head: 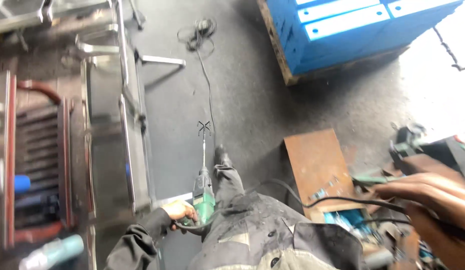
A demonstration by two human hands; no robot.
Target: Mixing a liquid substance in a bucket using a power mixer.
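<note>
The left hand, at about seven o'clock in the head view, is closed around the grip of a green and grey power drill fitted with a thin metal mixing rod that points toward twelve o'clock, hanging beside the person's grey-trousered leg. The right hand, at four o'clock, is blurred; whether it grips anything cannot be told. A black cable runs between them. A rusty flat steel plate lies just beside it.
</note>
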